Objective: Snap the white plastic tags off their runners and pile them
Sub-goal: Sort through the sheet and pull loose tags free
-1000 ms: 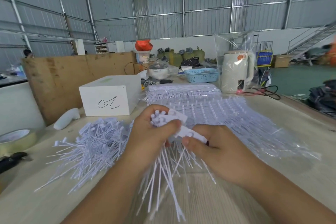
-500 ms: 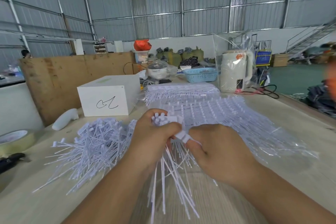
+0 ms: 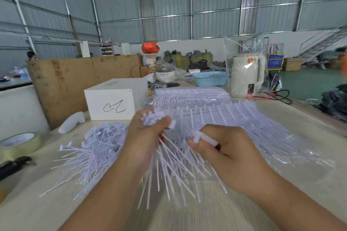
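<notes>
two hands work above the middle of the table (image 3: 309,137). the left hand (image 3: 144,137) is curled round a bundle of tags (image 3: 169,163), gripping them near their heads so that the knobbed ends stick up past the fingers and the long thin tails fan down and toward the camera. the right hand (image 3: 231,154), just beside it but apart, pinches a short white runner piece (image 3: 204,138) between thumb and fingers, its end poking out to the left. left of the hands, a loose pile of tags (image 3: 90,155) lies spread on the table, tails pointing many ways. behind the hands lie sheets of tags on runners (image 3: 234,118), partly under clear plastic, and farther back a wrapped stack (image 3: 191,94) of the same. a white box (image 3: 112,105) with a black scribble stands behind the pile, with a small white object (image 3: 72,124) beside it. a roll of tape (image 3: 18,142) and a dark tool (image 3: 13,166) sit at the left edge. a blue basket (image 3: 210,78) and a cream kettle (image 3: 246,75) stand at the far end.
</notes>
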A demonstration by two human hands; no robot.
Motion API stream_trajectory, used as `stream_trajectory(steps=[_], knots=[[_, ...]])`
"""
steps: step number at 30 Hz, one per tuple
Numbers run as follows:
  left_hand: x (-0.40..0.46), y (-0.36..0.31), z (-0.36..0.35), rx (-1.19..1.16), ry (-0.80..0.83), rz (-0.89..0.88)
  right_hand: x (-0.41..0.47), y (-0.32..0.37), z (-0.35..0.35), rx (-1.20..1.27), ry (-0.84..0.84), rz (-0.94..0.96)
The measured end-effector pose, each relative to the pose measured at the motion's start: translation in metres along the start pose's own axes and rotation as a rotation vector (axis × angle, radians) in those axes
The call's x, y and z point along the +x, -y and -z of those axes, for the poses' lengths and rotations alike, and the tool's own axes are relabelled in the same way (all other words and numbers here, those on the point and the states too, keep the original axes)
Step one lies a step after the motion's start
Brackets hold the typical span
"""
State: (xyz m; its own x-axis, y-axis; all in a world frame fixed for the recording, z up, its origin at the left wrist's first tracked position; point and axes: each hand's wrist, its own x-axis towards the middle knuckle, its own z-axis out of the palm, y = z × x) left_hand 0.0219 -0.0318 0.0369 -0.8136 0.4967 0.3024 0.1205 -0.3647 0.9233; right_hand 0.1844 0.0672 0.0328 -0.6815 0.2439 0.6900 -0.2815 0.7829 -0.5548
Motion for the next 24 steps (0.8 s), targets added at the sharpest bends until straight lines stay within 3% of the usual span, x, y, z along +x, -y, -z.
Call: stream_trajectory(steps=[4, 9, 16, 20, 24], knots=[[-0.023, 0.004, -0.028, -0.118, 0.37, 0.043, -0.001, -0.007, -0.002, 0.203, -0.044, -0.105], [-0.025, 0.002, -0.027, -0.141, 0.558, 0.111, 0.001, -0.017, 0.002, 0.19, -0.214, -0.214], [-0.027, 0.008, -0.031, 0.049, 0.51, 0.052, -0.001, -0.016, -0.007, 0.085, -0.189, -0.253], [-0.029, 0.008, -0.03, 0.126, 0.558, 0.031, -0.002, -0.016, -0.011, 0.182, -0.104, -0.325], [-0.03, 0.008, -0.026, 0.236, 0.621, 0.021, 0.001, -0.013, -0.004, 0.319, -0.032, -0.272]])
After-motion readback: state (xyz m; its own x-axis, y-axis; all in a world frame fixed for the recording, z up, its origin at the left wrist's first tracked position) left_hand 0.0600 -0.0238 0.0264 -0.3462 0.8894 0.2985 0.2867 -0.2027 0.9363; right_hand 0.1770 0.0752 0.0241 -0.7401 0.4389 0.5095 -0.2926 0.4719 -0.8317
